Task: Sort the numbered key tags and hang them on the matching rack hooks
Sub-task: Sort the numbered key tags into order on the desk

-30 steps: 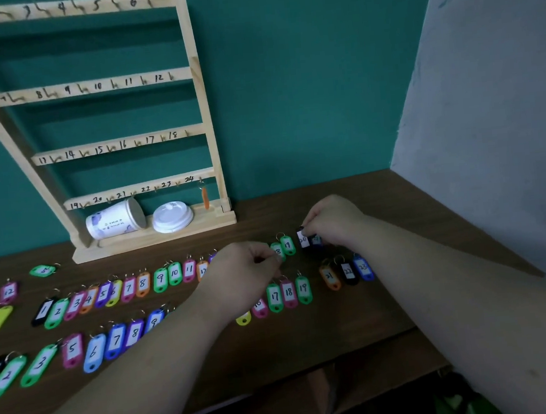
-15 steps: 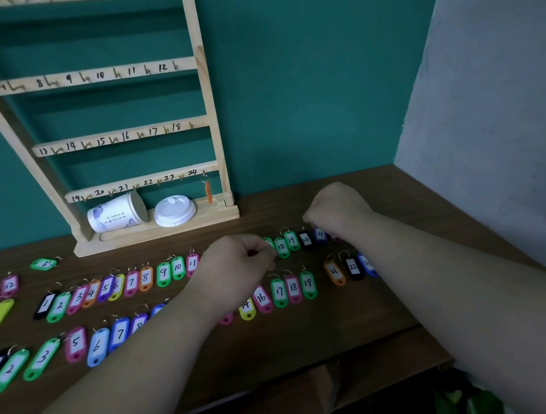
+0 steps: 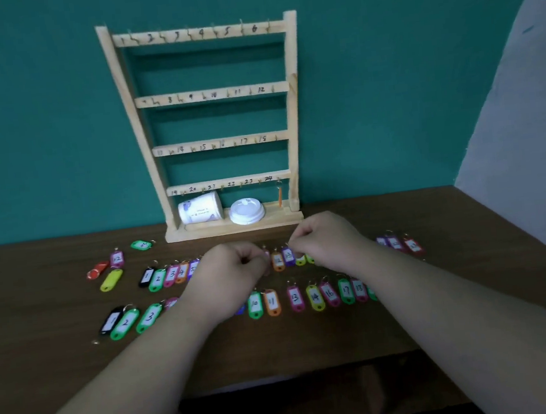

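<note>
Teal wall [image 3: 40, 129]; brown table [image 3: 311, 343] bearing key tags [image 3: 313, 298].

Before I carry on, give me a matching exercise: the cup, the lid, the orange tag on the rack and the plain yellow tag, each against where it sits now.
Things:
1. paper cup
2. white lid
3. orange tag
4. yellow tag

Places:
A. hanging from the rack hook by 24
B. on the table, left of the tag rows
C. on its side on the rack's base
D. flat on the rack's base

Pairs: 1-C, 2-D, 3-A, 4-B
</note>
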